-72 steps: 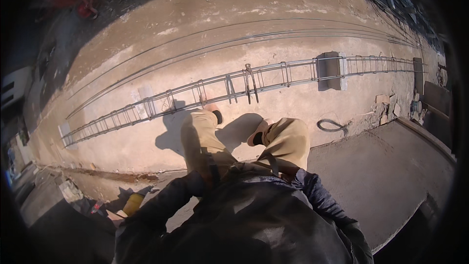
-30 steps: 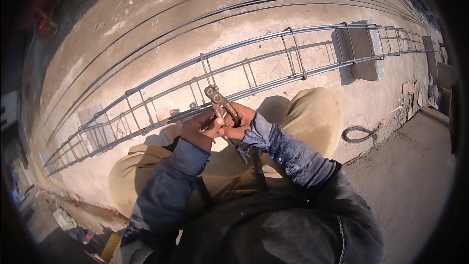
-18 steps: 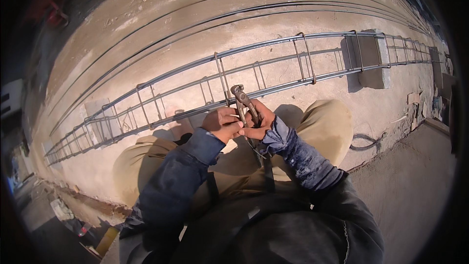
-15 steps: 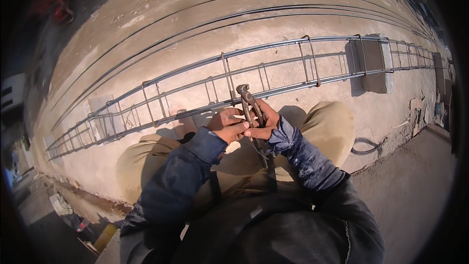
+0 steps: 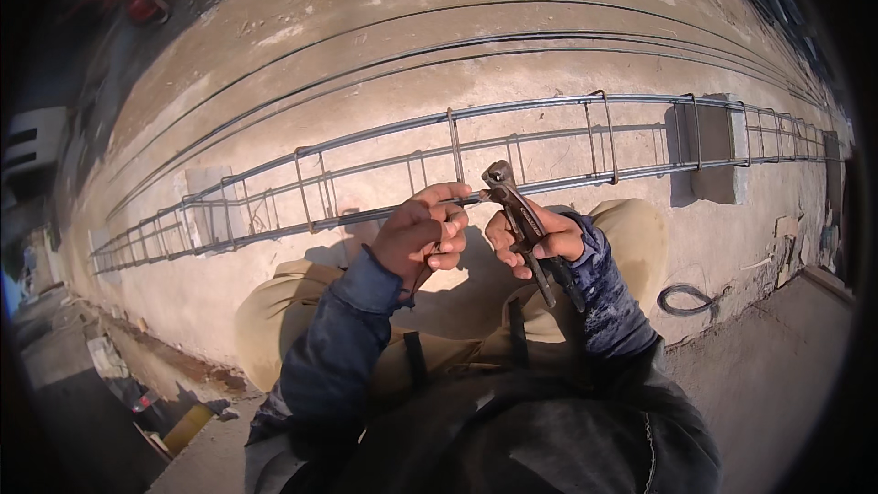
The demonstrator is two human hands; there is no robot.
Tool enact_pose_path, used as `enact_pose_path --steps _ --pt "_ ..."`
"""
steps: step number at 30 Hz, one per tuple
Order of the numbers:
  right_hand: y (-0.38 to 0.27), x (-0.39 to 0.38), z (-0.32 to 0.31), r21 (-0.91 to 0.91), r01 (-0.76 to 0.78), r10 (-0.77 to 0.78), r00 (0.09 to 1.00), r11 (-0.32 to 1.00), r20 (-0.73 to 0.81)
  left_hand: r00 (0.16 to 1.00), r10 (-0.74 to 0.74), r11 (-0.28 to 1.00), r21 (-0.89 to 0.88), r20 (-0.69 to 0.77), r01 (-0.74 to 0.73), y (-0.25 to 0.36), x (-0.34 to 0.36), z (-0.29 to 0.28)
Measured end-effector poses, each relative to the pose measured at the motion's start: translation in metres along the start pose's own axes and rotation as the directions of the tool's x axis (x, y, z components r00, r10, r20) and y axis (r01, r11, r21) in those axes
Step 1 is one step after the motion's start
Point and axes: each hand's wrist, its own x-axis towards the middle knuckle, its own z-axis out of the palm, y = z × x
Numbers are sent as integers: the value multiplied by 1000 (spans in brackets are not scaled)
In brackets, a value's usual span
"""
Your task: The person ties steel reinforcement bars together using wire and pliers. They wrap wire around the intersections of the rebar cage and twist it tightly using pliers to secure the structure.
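Observation:
My right hand (image 5: 541, 236) is wrapped around the handles of a pair of dark metal end-cutting pincers (image 5: 523, 220), their head pointing up and away. To its left, my left hand (image 5: 425, 236) has its fingers curled, with the index fingertip at the near bar of a rebar cage (image 5: 640, 172), close to the foot of a stirrup (image 5: 455, 148). Whatever the left fingers pinch is too small or hidden to make out. The pincers' jaws sit just right of the left fingertips, beside the near bar.
Grey blocks prop the cage, one at the right (image 5: 718, 148) and one at the left (image 5: 212, 206). Beyond lie several long loose rebars (image 5: 512, 37). A coil of dark wire (image 5: 684, 300) rests right of my knee. A ledge edge runs along the lower left.
My hands have separated. The left has risen to the cage's near bar, while the right has shifted right with the pincers. The whole scene sits slightly lower in view.

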Motion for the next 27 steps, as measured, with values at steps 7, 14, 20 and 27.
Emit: enact_pose_path --steps 7,14,20,27 --pt "28 1 26 101 -133 127 990 986 63 945 191 977 147 -265 -156 23 -14 -1" --pt "-64 -13 -13 -794 -201 -383 791 574 -478 839 417 874 409 -351 -263 34 -7 32" --pt "-88 34 -48 -412 -862 -655 497 -296 -570 905 272 916 377 -326 -139 15 6 25" --pt "-57 29 -14 -691 -647 -847 522 -321 -95 903 318 886 429 -289 -174 -2 15 17"
